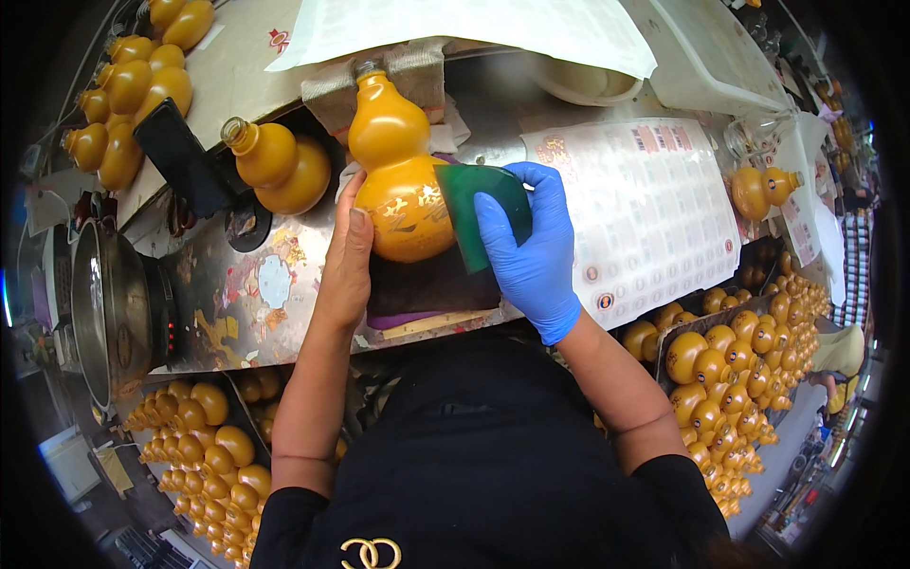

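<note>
A yellow gourd-shaped bottle (391,133) lies on its side in front of me, its neck pointing away onto a folded cloth (417,76). Gold lettering and grey marks show on its lower bulb. My left hand (346,261), bare, is curled against the bulb's left side and steadies it. In a blue glove, my right hand (536,247) pinches a dark green flexible squeegee sheet (483,204) between thumb and fingers. The sheet's left edge touches or nearly touches the bulb's right side. A dark pad (408,284) lies under the bottle.
Another gourd bottle (275,166) and a phone on a stand (175,156) are to the left, near a metal pan (104,303). Printed decal sheets (654,209) spread on the right. A white basin (588,85) stands behind. Crates of bottles (730,360) flank me below the table.
</note>
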Action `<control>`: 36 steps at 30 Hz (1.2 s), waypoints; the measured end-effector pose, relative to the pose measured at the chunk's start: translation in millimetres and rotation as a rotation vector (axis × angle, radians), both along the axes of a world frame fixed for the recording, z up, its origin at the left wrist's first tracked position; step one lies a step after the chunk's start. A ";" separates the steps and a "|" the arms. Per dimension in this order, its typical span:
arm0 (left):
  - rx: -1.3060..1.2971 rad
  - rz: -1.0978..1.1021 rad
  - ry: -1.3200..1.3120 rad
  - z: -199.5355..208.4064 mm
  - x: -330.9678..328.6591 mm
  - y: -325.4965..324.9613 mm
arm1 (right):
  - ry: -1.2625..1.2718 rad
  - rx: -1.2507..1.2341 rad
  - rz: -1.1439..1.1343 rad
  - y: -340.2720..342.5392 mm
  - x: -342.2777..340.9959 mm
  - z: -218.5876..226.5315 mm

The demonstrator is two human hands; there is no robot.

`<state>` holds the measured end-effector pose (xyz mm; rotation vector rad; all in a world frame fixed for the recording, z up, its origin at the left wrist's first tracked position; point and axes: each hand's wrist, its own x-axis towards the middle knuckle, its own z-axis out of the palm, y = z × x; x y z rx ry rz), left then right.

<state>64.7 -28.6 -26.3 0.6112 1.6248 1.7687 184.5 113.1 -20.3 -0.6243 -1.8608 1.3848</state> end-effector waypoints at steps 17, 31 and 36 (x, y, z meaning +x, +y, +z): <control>-0.024 0.012 0.005 1.2 -0.4 -2.1 | 0.075 -0.091 0.155 23.3 2.7 22.1; 0.053 -0.044 -0.066 -4.1 -6.9 -7.1 | -0.076 -0.026 0.455 56.4 -30.2 54.6; -0.191 -0.069 0.342 -9.2 -14.5 -9.9 | -0.261 0.268 0.703 44.0 -40.7 73.2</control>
